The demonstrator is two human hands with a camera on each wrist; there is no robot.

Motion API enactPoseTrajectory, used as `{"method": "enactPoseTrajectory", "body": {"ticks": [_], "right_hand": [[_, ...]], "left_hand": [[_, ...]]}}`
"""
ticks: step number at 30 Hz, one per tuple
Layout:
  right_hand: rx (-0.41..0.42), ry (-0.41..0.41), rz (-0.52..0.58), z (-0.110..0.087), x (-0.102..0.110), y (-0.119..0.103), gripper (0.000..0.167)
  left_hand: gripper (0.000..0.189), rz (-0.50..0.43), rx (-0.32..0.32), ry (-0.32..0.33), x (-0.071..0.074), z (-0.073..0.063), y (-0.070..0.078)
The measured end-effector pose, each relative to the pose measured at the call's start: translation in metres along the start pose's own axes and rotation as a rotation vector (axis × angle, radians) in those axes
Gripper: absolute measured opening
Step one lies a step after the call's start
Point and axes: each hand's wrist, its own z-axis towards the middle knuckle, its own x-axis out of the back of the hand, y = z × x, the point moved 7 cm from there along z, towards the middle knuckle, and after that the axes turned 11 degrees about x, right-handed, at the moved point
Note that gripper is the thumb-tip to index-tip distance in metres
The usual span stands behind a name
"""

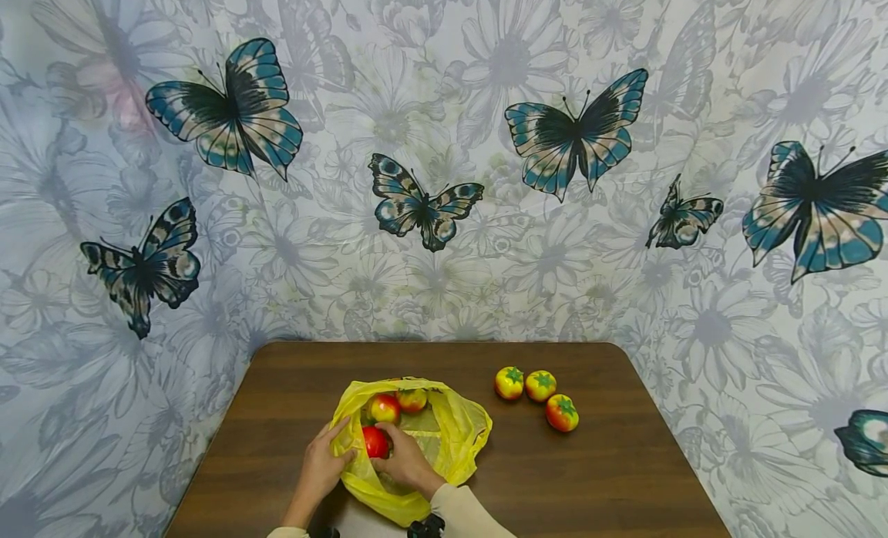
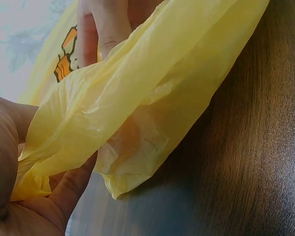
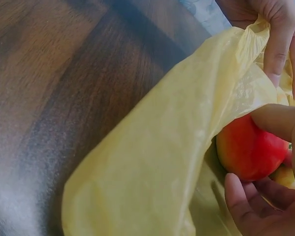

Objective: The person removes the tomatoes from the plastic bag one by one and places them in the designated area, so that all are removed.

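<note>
A pale wall (image 1: 437, 307) printed with grey flowers (image 1: 509, 60) rises behind a brown wood-grain table (image 1: 624, 476) with rounded far corners. Butterflies in teal, black and cream spread across it: a large one (image 1: 234, 122) at upper left, a smaller one (image 1: 142, 272) below it, a mid-sized one (image 1: 425, 205) near the centre, another large one (image 1: 577, 141) to the right, and a small one (image 1: 680, 218) beside a big specimen (image 1: 808, 195) clipped by the frame's right edge. Lower down, a dark-rimmed wing (image 1: 863, 442) is also cut off. A pink tint (image 1: 118, 99) colours the print at upper left.
</note>
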Motion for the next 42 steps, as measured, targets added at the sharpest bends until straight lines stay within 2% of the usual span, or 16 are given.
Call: {"method": "enactPoseTrajectory", "body": {"ticks": [7,14,19,26,34,42], "right_hand": [[0.005,0.029,0.005,-0.002,0.004,-0.001,0.06],[0.038,0.08,-0.014,-0.003,0.009,-0.003,0.07],[0.038,0.084,0.011,-0.005,0.01,-0.003,0.072],[0.022,0.084,0.061,-0.008,0.011,-0.003,0.077],[0.034,0.105,0.17,-0.012,0.017,-0.001,0.077],[0.032,0.127,0.233,-0.015,0.021,0.003,0.077]], "left_hand": [[0.063,0.009,-0.01,0.017,0.001,0.0,0.001],[0.063,0.01,0.006,0.013,0.005,-0.001,0.0],[0.064,0.012,0.004,0.017,0.005,-0.002,0.0],[0.063,0.02,-0.028,0.061,0.005,-0.003,0.003],[0.063,0.017,-0.01,0.032,0.004,-0.002,0.0],[0.064,0.013,-0.008,0.018,0.003,-0.002,-0.001]]}}
